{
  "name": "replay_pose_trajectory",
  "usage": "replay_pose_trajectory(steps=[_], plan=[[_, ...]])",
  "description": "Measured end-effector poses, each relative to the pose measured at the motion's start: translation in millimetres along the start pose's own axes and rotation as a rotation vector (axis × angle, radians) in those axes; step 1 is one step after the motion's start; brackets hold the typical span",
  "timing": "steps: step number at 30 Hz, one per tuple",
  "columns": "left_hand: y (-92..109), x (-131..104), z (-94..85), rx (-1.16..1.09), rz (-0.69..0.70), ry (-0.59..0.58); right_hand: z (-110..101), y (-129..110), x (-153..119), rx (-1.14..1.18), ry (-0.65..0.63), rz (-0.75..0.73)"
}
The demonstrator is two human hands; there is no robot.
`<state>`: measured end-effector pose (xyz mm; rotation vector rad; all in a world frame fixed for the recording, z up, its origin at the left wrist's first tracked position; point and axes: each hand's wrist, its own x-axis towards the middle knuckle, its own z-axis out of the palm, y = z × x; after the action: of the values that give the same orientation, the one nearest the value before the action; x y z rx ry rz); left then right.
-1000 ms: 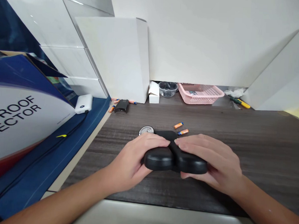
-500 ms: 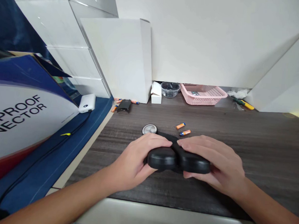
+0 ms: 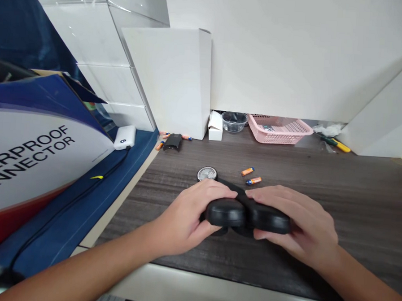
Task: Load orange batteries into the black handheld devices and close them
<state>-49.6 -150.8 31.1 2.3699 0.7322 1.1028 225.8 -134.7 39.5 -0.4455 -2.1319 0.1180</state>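
My left hand [image 3: 187, 208] is closed around a smooth black rounded body [image 3: 225, 212], thumb beneath and fingers on top. Closed in the same way, my right hand [image 3: 301, 223] holds another black rounded end [image 3: 270, 218] right beside it. A black bar runs from there toward a round perforated metal head [image 3: 207, 173], like that of a fabric shaver, beyond my left fingers. Whether the black parts are one device or two, I cannot tell. Two orange-and-blue batteries [image 3: 253, 180] lie just past my hands on the dark wooden table [image 3: 143, 219].
A black curved cover [image 3: 173, 142] lies among several batteries at the back left. Along the back stand a small white box [image 3: 215, 126], a clear bowl [image 3: 234, 121] and a pink basket [image 3: 279, 135]. A yellow-handled tool [image 3: 341, 145] lies right. A white power bank [image 3: 125, 137] sits left.
The whole view has shifted slightly, so everything appears a little farther right. Both hands keep their grip on the black parts, with hardly any movement over the table.
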Motion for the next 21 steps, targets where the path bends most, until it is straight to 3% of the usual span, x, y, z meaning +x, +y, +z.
replay_pose_trajectory(steps=[4,9,11,16,21], plan=[[8,-2,2.1,-0.129,-0.229,0.069,4,0,-7,-0.011,-0.002,0.157],[12,6,3.6,-0.731,-0.747,0.289,11,2,-10,0.106,0.206,0.536],[10,14,-1.6,-0.857,-0.872,0.341,10,6,-7,0.165,0.257,0.663],[-2,27,-41.1,-0.722,-0.832,0.398,-4,41,-1,0.225,0.354,0.85],[-26,20,-100.6,-0.321,-0.739,0.47,-30,119,-14,0.187,0.565,1.017]])
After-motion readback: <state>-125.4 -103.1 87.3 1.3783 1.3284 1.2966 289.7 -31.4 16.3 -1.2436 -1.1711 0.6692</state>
